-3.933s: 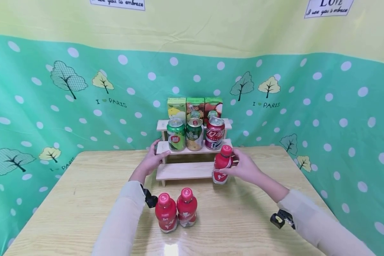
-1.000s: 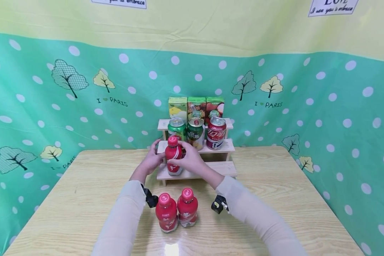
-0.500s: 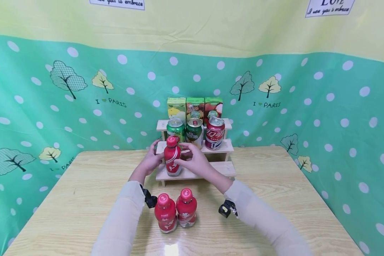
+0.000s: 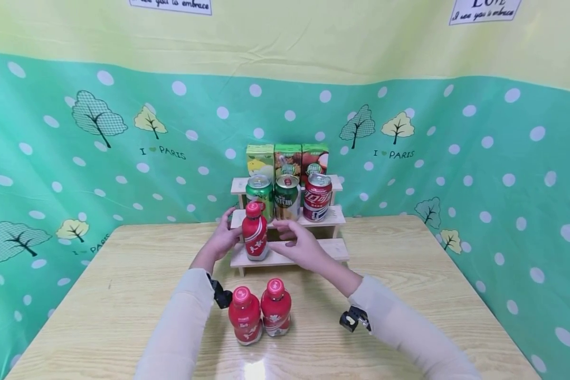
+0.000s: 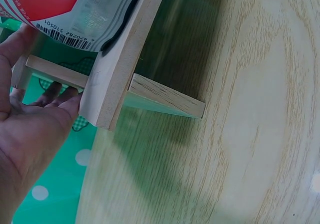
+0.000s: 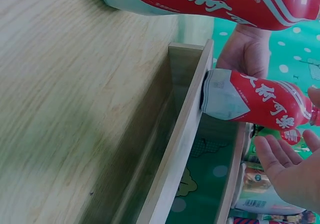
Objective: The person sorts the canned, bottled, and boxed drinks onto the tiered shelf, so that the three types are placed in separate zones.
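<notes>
A red bottle [image 4: 255, 233] stands upright on the left end of the lowest tier of a wooden stepped rack [image 4: 313, 249]. My left hand [image 4: 224, 236] grips the rack's left end, thumb up by the middle tier; the left wrist view shows its palm [image 5: 30, 134] against the side board [image 5: 125, 49], under the bottle's base [image 5: 65, 9]. Just right of the bottle, my right hand [image 4: 295, 238] hovers open with fingers spread and nothing in it. The right wrist view shows a gap between that hand [image 6: 292, 171] and the bottle [image 6: 255, 102].
Two more red bottles [image 4: 246, 315] [image 4: 275, 307] stand side by side on the wooden table [image 4: 123, 295] in front of the rack. Three cans [image 4: 287, 196] fill the middle tier and three juice cartons [image 4: 287, 158] the top. A green dotted cloth backs the table.
My right hand carried the red bottle from the table's right to the rack's lowest tier, left end, let go of it, and has drawn back to the right. The left hand stayed on the rack.
</notes>
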`<state>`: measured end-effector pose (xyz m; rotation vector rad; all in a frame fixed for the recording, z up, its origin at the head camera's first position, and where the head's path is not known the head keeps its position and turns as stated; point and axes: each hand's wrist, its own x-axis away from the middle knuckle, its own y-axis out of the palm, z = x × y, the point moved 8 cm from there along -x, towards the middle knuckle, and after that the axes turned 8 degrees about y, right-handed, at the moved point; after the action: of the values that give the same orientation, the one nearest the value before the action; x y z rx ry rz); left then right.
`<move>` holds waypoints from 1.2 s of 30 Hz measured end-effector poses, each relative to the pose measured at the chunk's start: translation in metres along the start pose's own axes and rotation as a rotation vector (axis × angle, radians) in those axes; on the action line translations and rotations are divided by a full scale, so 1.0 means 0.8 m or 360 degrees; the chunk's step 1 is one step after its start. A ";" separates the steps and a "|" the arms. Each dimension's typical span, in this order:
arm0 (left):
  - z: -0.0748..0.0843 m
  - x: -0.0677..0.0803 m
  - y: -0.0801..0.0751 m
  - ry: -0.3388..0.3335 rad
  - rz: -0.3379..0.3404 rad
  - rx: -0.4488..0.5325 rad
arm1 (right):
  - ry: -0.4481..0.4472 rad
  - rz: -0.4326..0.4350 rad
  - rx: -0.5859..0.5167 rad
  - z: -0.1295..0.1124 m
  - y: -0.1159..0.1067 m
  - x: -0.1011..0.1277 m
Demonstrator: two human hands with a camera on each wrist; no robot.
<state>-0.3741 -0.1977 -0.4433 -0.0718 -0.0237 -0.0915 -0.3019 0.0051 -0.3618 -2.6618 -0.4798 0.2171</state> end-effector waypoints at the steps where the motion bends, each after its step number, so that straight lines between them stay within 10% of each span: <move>1: 0.000 0.000 0.000 0.0001 0.0001 0.0005 | 0.0002 -0.0013 0.0000 0.000 0.000 0.003; 36: 0.000 -0.002 0.001 0.0027 0.0010 0.0022 | 0.0114 -0.0468 0.0074 0.049 0.004 0.069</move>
<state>-0.3752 -0.1971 -0.4430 -0.0574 -0.0074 -0.0855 -0.2584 0.0377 -0.4029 -2.5052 -0.8215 0.0437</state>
